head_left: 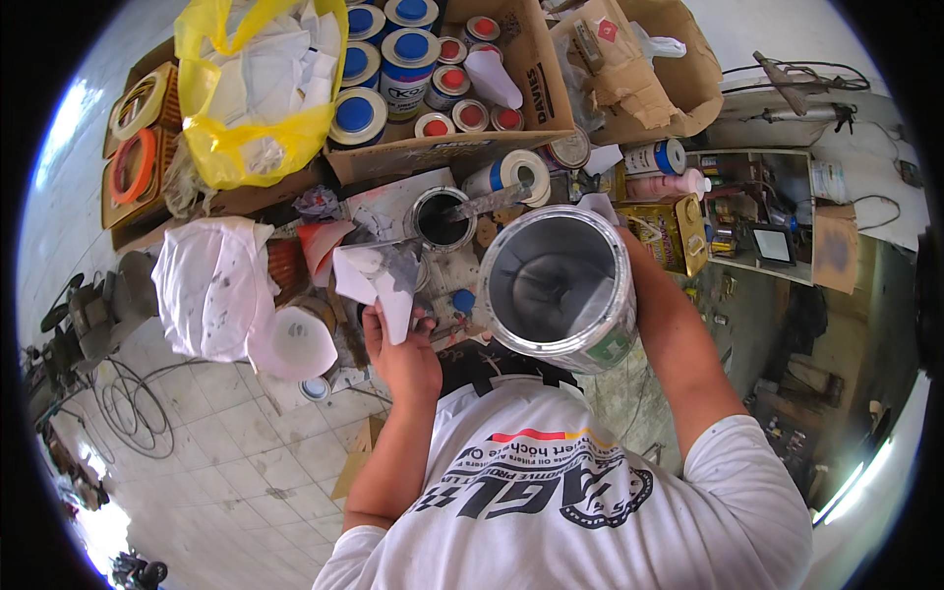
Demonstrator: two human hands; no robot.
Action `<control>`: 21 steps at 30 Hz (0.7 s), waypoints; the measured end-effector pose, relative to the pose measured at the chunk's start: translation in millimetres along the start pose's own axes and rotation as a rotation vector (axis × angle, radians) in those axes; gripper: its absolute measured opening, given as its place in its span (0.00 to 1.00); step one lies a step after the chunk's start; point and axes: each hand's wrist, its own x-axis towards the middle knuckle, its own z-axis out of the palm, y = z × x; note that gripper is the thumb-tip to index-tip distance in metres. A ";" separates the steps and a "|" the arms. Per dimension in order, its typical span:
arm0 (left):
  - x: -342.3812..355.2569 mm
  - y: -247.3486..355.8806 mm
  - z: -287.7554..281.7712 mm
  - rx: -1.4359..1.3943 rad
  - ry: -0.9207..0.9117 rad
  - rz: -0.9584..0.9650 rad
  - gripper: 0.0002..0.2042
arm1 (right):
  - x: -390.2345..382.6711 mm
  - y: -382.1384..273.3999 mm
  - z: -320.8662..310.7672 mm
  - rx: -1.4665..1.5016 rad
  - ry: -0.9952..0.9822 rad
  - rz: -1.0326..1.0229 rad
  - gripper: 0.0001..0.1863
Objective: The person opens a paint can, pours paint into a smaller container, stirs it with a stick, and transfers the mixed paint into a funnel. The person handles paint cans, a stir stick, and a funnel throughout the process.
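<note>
A: Holding what on the L?

B: Folded white paper piece [395, 307], pinched near its lower point by L hand [401, 356], thumb & fingers together on it. Prob. gripped low to leave the upper part free.

A: & on the R?

B: 1 large can [559, 285], tipped w/ its mouth twd the head, w/ R hand [634, 251] at its R side. Fingers hidden behind it, so can't tell how closed. Prob. tilted to give a view inside: grey wall, darker bottom.

A: Why that clear stick [492, 202]?

B: Poking out of the small can [419, 214], prob. so drips fall back into the dark liquid [440, 234].

A: Any room?

B: Tight at the back: blocked by the cardboard box [433, 155], packed w/ upright cans [408, 74], prob. stood that way vs. leaks. Hemmed in on the L by a white cloth bundle [211, 290] & a white cup [292, 344]. On the R, a yellow tin [693, 236] just past the R forearm [678, 339].

A: & in between?

B: Only a small patch of bench [447, 270], w/ 1 blue cap [462, 300], btwn L hand & large can. Apparently more slack twd the shirt [551, 472] than fwd.
</note>
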 end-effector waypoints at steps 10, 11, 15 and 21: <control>-6.7 25.8 37.0 0.016 0.069 -0.171 0.12 | 31.6 39.3 11.6 0.182 -0.156 0.079 0.27; -8.1 26.5 38.3 0.008 0.064 -0.195 0.12 | 32.7 44.2 15.5 0.208 -0.171 0.082 0.27; -7.7 23.6 27.4 -0.008 -0.066 -0.137 0.11 | 33.5 58.4 23.5 0.288 -0.217 0.083 0.27; -3.8 17.8 34.9 0.000 -0.048 -0.074 0.11 | 37.3 66.0 18.4 0.339 -0.264 0.099 0.27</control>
